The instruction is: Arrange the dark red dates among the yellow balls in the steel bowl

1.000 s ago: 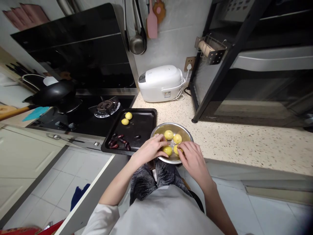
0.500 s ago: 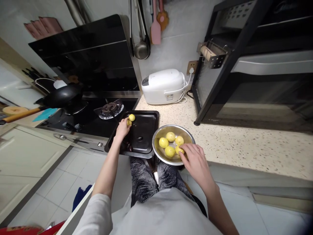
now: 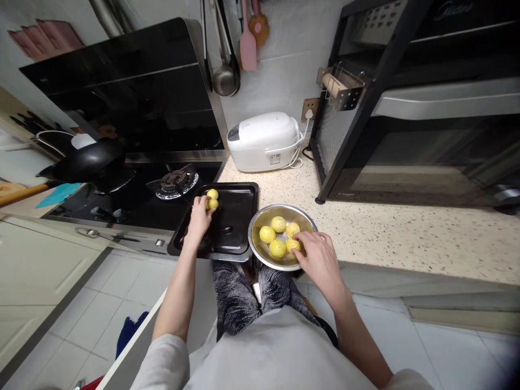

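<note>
My left hand is over the left side of a black baking tray, its fingers closed round a lemon. Just behind that fruit, a second lemon rests on the tray. To the right stands a steel bowl with several round yellow lemons in it. My right hand reaches over the bowl's right rim, thumb and fingers pinching the lemon nearest to it. That lemon is still down among the others.
A gas burner and a black wok are on the hob to the left. Behind the tray stands a white rice cooker. A black rack with an oven borders the speckled counter. Ladles hang on the wall.
The view has shifted slightly, so everything sits a little further left. Both hands stay at their lemons, the left on the tray and the right in the bowl.
</note>
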### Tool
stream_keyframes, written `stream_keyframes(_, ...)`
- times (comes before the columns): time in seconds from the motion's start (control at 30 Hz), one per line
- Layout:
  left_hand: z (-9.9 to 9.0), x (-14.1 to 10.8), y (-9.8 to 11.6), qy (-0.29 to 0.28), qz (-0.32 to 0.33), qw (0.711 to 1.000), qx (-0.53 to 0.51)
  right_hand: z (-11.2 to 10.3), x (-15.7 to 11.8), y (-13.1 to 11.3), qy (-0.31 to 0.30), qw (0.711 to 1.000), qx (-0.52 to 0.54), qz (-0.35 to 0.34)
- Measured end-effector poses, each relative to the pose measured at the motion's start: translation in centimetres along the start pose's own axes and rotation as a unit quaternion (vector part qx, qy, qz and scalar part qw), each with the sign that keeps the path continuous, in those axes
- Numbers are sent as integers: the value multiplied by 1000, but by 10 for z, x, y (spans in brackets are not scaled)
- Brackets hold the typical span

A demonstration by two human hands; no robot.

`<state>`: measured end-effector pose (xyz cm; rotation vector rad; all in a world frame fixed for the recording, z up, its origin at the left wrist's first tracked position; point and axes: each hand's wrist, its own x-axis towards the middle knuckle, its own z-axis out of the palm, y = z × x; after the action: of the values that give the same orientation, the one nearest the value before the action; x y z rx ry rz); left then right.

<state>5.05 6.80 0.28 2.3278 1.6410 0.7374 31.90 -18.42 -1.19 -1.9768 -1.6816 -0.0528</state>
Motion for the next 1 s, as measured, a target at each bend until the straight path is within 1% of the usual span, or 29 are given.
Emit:
stream_keyframes(0.03, -3, -7, 11, 5, 21, 1000, -20, 0, 1, 0, -3, 1000, -3, 1)
stream_keyframes(0.07, -5, -15, 23, 15, 56, 996, -62, 1, 1, 0, -6, 1000, -6, 2)
stream_keyframes(0.13, -9, -35, 53, 2, 145, 977, -157, 1, 3, 1, -11, 1000, -12, 6)
stream_keyframes(0.2, -9, -57, 85, -35, 203, 955, -213, 1, 5, 1, -15, 1000, -22, 9)
stream_keyframes(0.27, -6, -76, 113, -97, 243, 932, -250, 2, 6, 1, -18, 999, -36, 10)
stream_keyframes(0.3, -2, -84, 124, -127, 257, 922, -261, 2, 7, 1, -19, 999, -43, 9)
stream_keyframes(0.37, 6, -95, 138, -174, 273, 906, -273, 3, 8, 1, -20, 998, -54, 9)
stream_keyframes(0.47, 18, -104, 145, -210, 278, 899, -265, 3, 10, 2, -22, 998, -57, 7)
stream_keyframes(0.63, 30, -111, 145, -231, 282, 900, -241, 1, 10, 3, -4, 999, -41, 10)
stream_keyframes(0.83, 29, -114, 145, -240, 301, 900, -205, 0, 8, 8, 15, 1000, -3, -6)
stream_keyframes(1.0, 27, -113, 144, -251, 314, 898, -176, -8, 8, 14, 20, 1000, 17, -8)
